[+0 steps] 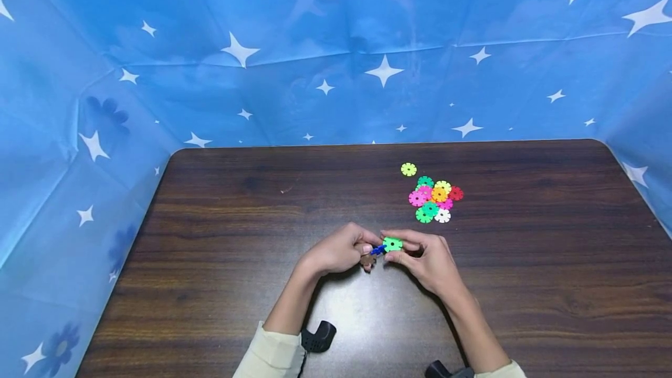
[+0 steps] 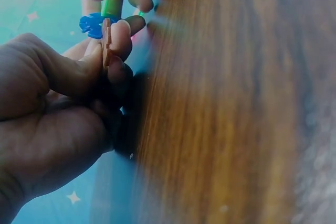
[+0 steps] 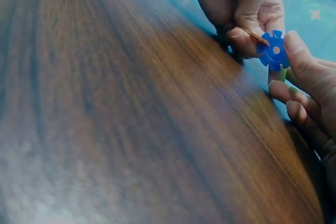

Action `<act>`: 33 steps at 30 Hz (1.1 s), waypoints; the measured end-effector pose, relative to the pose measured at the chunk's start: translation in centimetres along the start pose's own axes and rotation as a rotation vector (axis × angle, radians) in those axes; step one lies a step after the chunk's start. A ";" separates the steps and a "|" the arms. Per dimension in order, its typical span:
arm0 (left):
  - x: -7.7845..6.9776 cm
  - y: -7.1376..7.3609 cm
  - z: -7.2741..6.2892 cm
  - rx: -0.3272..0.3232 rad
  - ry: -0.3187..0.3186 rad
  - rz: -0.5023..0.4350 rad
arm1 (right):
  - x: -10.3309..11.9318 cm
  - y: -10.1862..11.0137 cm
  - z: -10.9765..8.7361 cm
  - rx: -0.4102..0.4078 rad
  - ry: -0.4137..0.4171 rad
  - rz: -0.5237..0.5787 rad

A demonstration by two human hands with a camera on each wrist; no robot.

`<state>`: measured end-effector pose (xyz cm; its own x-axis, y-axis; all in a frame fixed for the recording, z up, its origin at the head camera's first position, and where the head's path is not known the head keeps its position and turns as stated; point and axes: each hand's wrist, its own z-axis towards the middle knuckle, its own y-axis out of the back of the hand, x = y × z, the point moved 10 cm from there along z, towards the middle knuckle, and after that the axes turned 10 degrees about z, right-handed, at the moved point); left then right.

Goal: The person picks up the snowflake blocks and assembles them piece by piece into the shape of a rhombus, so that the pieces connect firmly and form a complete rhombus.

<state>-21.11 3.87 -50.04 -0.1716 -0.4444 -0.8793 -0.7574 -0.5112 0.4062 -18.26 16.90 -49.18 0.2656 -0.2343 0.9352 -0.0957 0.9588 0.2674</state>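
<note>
Low over the table's middle, both hands meet at a few joined plastic notched discs. My left hand (image 1: 336,249) pinches the brown notched disc (image 2: 107,45) between thumb and fingers. Attached to it is a blue notched disc (image 3: 269,60), seen nearly face-on in the right wrist view and edge-on in the head view. My right hand (image 1: 433,261) grips a bright green notched disc (image 1: 397,245) between thumb and fingers, its edge against the blue one. Fingers partly hide the joint, so how deep the green disc sits cannot be told.
Beyond the right hand lies a loose pile of notched discs (image 1: 430,209) in pink, green, orange, yellow, red and white. A single yellow disc (image 1: 404,170) sits apart, behind the pile. The dark wooden table (image 1: 236,209) ends at a blue star-patterned cloth (image 1: 283,98).
</note>
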 end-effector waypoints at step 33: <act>0.4 0.5 0.3 -0.038 0.022 -0.146 | 0.0 3.3 -0.2 -0.393 -0.052 -0.436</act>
<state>-21.75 3.65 -50.30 -0.0472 -0.3793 -0.9241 -0.7490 -0.5986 0.2840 -18.41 20.06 -48.39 0.1524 -0.6184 0.7710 0.3767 0.7575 0.5331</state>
